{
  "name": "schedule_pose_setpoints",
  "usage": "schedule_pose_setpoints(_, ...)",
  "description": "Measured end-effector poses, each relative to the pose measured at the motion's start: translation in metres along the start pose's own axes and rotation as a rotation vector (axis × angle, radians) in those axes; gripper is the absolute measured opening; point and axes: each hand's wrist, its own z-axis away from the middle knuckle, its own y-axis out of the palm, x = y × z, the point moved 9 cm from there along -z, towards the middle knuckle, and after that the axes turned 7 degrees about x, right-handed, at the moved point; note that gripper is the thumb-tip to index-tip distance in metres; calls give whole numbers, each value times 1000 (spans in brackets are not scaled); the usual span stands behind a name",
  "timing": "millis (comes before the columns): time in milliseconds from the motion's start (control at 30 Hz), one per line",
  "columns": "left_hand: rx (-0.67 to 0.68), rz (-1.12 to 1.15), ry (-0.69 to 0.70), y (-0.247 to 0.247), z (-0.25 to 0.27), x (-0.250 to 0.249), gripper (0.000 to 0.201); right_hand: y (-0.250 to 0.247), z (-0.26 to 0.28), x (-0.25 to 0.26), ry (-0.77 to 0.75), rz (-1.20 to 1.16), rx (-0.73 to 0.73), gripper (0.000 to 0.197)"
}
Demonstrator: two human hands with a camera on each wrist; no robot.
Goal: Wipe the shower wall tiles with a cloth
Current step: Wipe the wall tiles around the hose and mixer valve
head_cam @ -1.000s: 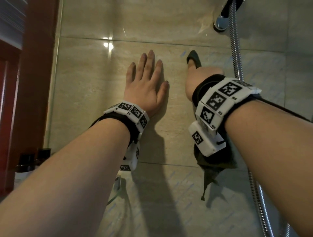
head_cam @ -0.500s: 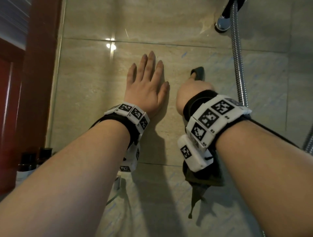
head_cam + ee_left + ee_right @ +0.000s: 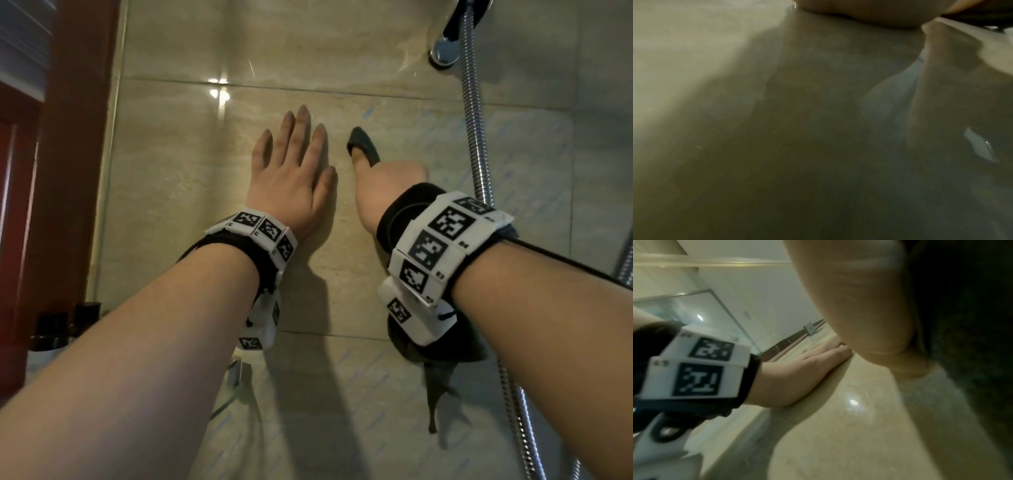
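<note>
Left hand (image 3: 291,178) spread flat on the tile (image 3: 191,212) at mid-frame; right hand (image 3: 387,185) just beside it, pressing a dark cloth (image 3: 363,145) to the wall, fingers hidden, so grip not readable, loose tail of cloth hanging below the wrist. Shifted left and back up from half a second ago, away from the hose (image 3: 474,137) at right of frame. Likely risks: bumping the bracing hand on the next stroke, or snagging the tail on the hose.

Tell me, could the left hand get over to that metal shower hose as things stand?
Probably not directly: the left hand lies flat on the tiles, and the right hand with its cloth sits between it and the hose.
</note>
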Motion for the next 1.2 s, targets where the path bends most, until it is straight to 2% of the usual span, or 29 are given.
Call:
schedule_pose_setpoints(267,-27,13,8,-1,1,1,65,-29,-23,-4,68,22,-10,74)
schedule_pose_setpoints(367,-32,7,5,-2,2,1,65,-31,-24,-9,83,-62,-34,71)
schedule_pose_setpoints(500,-41,4,10,-2,1,1,64,-33,-13,-20,71,-315,-181,62)
schedule_pose_setpoints(600,-49,-1,12,0,1,1,64,-28,-12,-18,129,-219,-85,60)
schedule_pose_setpoints(733,-44,-7,9,0,0,1,67,-24,-13,3,48,-19,-107,62)
schedule_pose_setpoints(900,-19,-9,15,0,0,1,73,-29,-13,15,-19,-90,-157,63)
schedule_pose_setpoints(1000,-18,-11,12,0,0,1,72,-35,-18,9,-12,-100,-115,68)
schedule_pose_setpoints(1200,-53,-10,6,-1,1,1,67,-37,-24,-20,119,-120,-47,76)
